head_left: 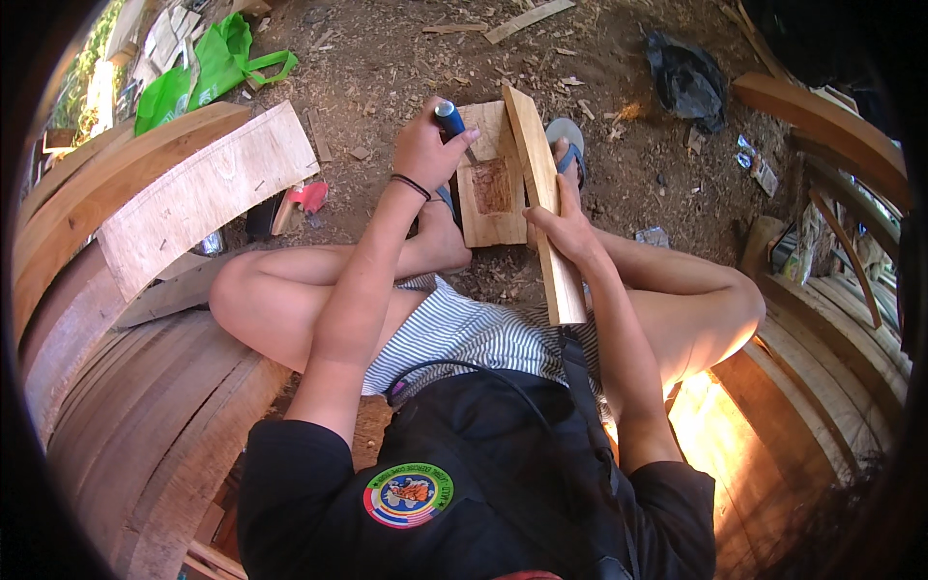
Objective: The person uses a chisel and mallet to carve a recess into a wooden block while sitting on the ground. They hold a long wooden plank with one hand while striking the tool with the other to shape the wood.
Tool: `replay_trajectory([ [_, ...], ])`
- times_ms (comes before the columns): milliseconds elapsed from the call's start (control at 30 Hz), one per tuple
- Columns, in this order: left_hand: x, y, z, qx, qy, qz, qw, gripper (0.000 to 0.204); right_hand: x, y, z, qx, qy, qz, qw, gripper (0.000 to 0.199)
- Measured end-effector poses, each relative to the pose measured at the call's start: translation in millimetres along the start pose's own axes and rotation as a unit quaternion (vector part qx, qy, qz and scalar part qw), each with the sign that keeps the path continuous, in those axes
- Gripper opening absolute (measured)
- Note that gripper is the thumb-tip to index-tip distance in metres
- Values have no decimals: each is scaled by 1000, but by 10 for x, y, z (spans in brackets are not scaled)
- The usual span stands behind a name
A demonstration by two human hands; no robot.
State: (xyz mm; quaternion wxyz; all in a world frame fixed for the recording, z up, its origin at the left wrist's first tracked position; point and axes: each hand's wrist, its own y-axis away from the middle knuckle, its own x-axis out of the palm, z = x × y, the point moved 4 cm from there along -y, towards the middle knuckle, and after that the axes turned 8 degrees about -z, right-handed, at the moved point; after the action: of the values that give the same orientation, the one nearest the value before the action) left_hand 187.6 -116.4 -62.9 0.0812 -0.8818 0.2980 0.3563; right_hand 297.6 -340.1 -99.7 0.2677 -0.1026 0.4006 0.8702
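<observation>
My left hand point(425, 147) is closed around the blue handle of a chisel point(449, 118), thumb along its side. The thin metal shaft slants down toward a pale wooden block point(495, 234), and its tip is hard to make out. A rough reddish-brown rectangular recess point(492, 186) is cut into the block, which lies on the ground between my feet. My right hand point(564, 230) grips a long squared wooden bar point(532, 145) near its lower half. The bar slopes along the block's right side, overlapping its edge in view; whether they touch I cannot tell.
Curved wooden pieces point(145, 184) stack up on the left, beside a pale board with nails point(208, 198). More curved timbers point(822, 126) stand at right. A green bag point(208, 68), a black plastic bag point(684, 82) and wood chips lie on the dirt. My sandalled foot point(565, 155) is beside the bar.
</observation>
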Motion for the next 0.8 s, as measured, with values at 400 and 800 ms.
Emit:
replay_trajectory([
  [400,58,173,10,54,75,-67,993,34,-66,299,359,-35,-114,-8,993,98],
  [800,-3,139,-73,13,70,-20,997,37,-429,1003,1560,-300,51,-95,948,101],
])
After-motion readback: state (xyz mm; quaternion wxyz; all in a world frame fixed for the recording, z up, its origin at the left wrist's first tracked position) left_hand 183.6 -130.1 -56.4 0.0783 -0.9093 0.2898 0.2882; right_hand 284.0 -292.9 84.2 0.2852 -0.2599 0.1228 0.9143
